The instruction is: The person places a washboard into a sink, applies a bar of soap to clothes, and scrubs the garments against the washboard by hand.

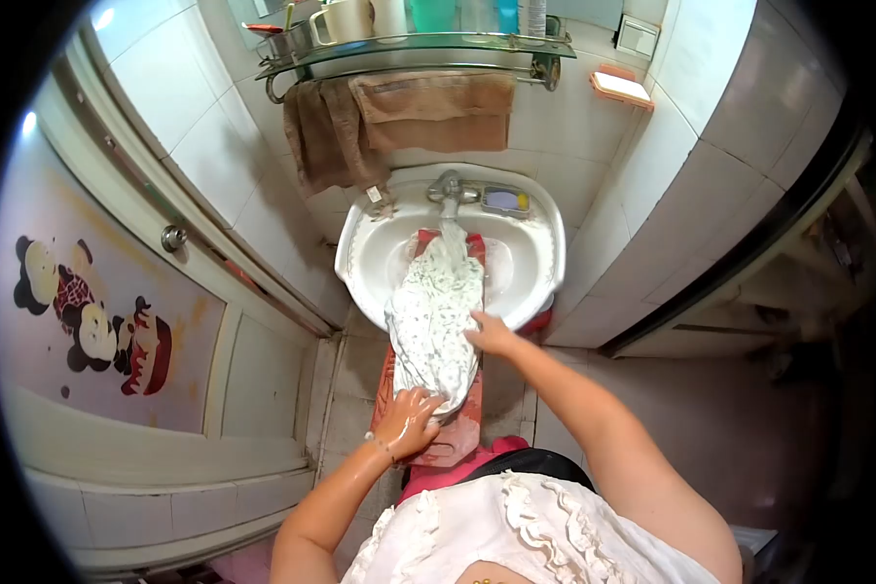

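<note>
A wet white cloth (436,316) with a small green pattern lies stretched along a red washboard (467,414). The board slopes from inside the white sink (358,255) down towards my body. Water runs from the faucet (448,185) onto the cloth's far end. My left hand (409,423), wet and with a bracelet at the wrist, grips the cloth's near end against the board. At the cloth's right edge, beside the sink's front rim, my right hand (490,334) has its fingers closed on the fabric. Some fingertips of both hands are hidden by the folds.
A soap dish (506,200) sits on the sink's back ledge. Brown towels (433,112) hang below a glass shelf (419,42) carrying cups and bottles. A second soap holder (621,88) is on the right wall. At left stands a door with a round knob (173,238).
</note>
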A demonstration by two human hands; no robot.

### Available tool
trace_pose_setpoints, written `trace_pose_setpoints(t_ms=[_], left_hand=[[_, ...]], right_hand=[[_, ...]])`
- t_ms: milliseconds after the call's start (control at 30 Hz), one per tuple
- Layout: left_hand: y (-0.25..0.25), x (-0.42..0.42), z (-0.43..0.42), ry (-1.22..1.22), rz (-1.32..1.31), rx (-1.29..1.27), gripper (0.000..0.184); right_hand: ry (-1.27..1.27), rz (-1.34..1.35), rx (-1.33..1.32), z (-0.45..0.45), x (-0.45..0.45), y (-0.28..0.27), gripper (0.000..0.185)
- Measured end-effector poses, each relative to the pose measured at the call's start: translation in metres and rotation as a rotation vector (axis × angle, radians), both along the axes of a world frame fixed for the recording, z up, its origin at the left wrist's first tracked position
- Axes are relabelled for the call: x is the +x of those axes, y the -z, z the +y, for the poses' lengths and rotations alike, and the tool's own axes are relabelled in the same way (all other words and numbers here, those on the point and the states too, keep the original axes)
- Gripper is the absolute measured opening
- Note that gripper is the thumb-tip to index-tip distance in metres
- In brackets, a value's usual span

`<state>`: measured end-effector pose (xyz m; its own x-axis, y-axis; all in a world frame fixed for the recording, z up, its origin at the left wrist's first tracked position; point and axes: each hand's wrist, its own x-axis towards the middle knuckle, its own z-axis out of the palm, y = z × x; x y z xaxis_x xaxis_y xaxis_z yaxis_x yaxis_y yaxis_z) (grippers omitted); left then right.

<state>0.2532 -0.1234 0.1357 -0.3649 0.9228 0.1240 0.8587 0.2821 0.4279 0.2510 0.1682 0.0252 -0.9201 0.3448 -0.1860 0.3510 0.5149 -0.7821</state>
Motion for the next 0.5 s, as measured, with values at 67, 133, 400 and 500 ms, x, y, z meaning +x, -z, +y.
trace_pose_setpoints(t_ms=[67,133,400,500], left_hand=[[-0.006,-0.005,-0.004,-0.033,-0.132,-0.003,0.031],[-0.02,-0.013,-0.003,-0.208,-0.325,0.026,0.031],[0.033,-0.049,0.079,-0.382,0.024,-0.06,0.056],[0.056,-0.047,0.081,-0.351,-0.064,-0.296,0.062]], right_hand=[[-0.011,-0.007,-0.029,0.0,0.019,-0.002,0.072],[0.074,-0.183,-0.078,0.004,0.036,-0.038,0.07],[0.266,0.195,0.327,0.115,0.035,-0.172,0.058],[0.33,0.371,0.467,0.174,0.025,-0.241,0.056]])
